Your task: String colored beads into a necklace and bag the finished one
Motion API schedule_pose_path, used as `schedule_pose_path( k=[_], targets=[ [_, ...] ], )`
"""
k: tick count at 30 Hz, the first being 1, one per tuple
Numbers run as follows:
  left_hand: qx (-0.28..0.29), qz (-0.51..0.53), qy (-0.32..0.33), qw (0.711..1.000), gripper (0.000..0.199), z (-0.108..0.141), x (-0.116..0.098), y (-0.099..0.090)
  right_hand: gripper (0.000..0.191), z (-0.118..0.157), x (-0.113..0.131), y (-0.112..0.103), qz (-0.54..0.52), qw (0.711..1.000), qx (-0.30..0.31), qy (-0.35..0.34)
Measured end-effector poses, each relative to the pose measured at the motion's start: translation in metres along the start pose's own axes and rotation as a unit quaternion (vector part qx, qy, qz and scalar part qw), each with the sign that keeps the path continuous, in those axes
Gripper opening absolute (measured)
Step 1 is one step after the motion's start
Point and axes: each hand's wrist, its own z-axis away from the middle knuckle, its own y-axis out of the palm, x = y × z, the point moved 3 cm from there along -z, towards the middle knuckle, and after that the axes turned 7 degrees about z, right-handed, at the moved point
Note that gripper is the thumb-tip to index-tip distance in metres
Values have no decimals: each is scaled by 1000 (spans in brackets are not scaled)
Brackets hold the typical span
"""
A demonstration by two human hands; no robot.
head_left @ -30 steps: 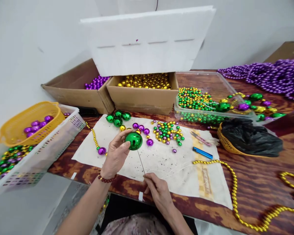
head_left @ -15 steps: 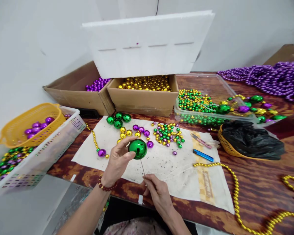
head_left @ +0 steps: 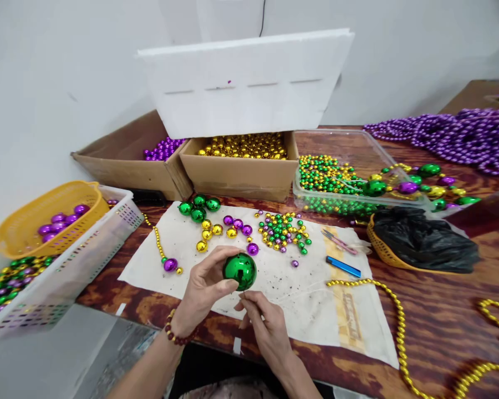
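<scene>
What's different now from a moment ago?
The left hand brought the big green ball toward the person and rightward, closer to the right hand; less of the thin rod shows. Nothing was let go: both hands keep their hold. The loose beads and blue object stay put.

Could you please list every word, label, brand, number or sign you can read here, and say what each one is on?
No text can be read for certain.
Cloth: brownish print on its yellow band, too blurred to read.
Foam board: dark lines, no lettering that I can make out.
White tab at the table edge: no writing visible.
</scene>
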Motion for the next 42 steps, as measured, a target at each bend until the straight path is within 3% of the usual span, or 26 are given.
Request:
schedule_pose_path(
  k=[5,10,13,16,20,23,26,29,38,40,42],
  targets=[
    [12,-32,-15,999,41,9,14,3,23,-6,8,-2,-68,995,-46,54],
    [91,-50,-90,990,42,6,33,3,28,9,0,-19,-49,992,-95,70],
    [76,-213,-42,973,28,-21,46,6,29,27,-10,-33,-4,989,-120,83],
    [109,-449,52,885,19,-54,66,23,28,44,-21,-39,20,987,-129,92],
    [190,-632,66,749,22,-82,102,50,27,55,-33,-38,12,987,-127,95],
    [220,-684,65,693,18,-89,117,61,26,56,-34,-37,8,987,-129,91],
    [231,-707,65,665,16,-92,123,65,25,54,-31,-39,4,987,-134,87],
    [233,-717,57,655,16,-93,123,65,24,52,-27,-40,4,988,-133,78],
    [268,-694,65,665,14,-91,128,77,26,54,-29,-40,-11,986,-140,91],
    [256,-672,59,692,12,-93,127,78,25,55,-31,-40,-19,985,-145,92],
    [208,-608,49,765,8,-96,120,74,24,54,-33,-40,-26,984,-149,95]
  ],
)
